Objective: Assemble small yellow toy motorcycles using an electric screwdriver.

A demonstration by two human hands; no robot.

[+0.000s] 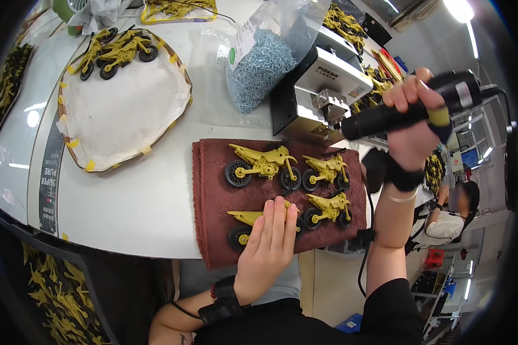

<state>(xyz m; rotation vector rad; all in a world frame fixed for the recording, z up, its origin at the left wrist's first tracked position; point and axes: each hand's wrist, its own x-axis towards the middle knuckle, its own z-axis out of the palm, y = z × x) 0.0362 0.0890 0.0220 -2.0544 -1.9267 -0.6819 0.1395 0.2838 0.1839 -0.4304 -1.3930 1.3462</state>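
My right hand (pixel 411 123) is wrapped round a black electric screwdriver (pixel 368 122), held level in the air at the right. The driver's nose points left, by the metal front of a screw feeder (pixel 331 106); whether they touch I cannot tell. My left hand (pixel 269 244) lies flat with fingers stretched over a yellow toy motorcycle (pixel 243 217), hiding its middle. That toy rests on its side on a folded brown towel (pixel 213 167). Also on the towel are a large toy motorcycle (pixel 263 161) behind and two smaller ones (pixel 326 171) to the right.
A clear bag of small bluish screws (pixel 259 66) stands left of the feeder. A white-lined tray (pixel 126 121) holds several toy motorcycles at its far end. More yellow toys fill a bin (pixel 63 293) below the table's left edge. Another person (pixel 443 224) sits at the far right.
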